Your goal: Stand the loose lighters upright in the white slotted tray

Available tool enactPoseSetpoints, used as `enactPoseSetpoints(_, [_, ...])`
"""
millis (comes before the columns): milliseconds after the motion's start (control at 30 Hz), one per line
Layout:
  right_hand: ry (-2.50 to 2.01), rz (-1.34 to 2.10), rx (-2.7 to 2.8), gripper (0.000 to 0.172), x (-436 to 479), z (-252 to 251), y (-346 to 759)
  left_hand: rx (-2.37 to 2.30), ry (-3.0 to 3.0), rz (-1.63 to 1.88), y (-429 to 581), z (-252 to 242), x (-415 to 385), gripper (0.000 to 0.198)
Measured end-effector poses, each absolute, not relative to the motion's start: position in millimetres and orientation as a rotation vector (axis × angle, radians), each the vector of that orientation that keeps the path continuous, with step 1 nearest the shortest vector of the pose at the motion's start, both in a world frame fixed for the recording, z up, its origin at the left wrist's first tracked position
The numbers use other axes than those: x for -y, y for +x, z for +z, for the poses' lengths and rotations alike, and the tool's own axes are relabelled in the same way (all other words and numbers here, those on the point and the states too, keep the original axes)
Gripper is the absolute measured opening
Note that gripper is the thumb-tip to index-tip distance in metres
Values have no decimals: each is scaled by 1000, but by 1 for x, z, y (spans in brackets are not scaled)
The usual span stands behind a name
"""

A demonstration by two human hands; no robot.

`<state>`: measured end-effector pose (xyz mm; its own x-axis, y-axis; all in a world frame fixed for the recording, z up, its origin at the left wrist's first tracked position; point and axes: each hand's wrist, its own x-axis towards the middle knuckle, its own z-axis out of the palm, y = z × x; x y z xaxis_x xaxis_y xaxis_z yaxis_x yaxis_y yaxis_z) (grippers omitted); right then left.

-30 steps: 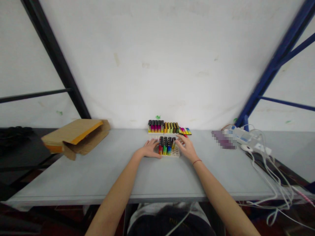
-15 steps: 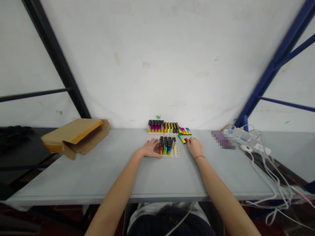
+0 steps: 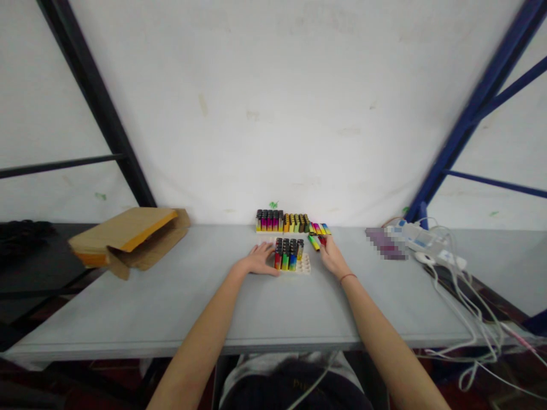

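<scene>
A white slotted tray (image 3: 304, 266) stands on the grey table (image 3: 265, 302), partly filled with several upright coloured lighters (image 3: 287, 254). My left hand (image 3: 258, 259) lies flat against the tray's left side, fingers spread. My right hand (image 3: 330, 254) reaches to the loose lighters (image 3: 315, 241) lying right of the tray; its fingertips touch a red one (image 3: 322, 240), though a grip cannot be made out. Behind, by the wall, a second row of lighters (image 3: 282, 221) stands upright, with more lying flat (image 3: 320, 228) at its right end.
A torn cardboard box (image 3: 126, 236) lies at the table's left. A power strip, white devices and tangled cables (image 3: 431, 247) crowd the right side. A black frame post (image 3: 98, 108) rises at left, a blue one (image 3: 465, 114) at right.
My right hand left the tray, swung out right, then moved back toward the loose lighters by the wall. My left hand stayed on the tray.
</scene>
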<state>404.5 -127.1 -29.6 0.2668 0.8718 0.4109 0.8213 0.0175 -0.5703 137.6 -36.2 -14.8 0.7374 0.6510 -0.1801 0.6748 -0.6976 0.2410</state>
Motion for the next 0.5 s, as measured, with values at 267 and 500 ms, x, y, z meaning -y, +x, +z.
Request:
enactPoseSetpoints(267, [-1409, 241, 1452, 34, 134, -20, 383, -1032, 2650, -111, 137, -17, 35, 106])
enactPoseSetpoints(500, [-1337, 157, 1244, 36, 139, -16, 377, -1027, 2656, -115, 137, -17, 35, 105])
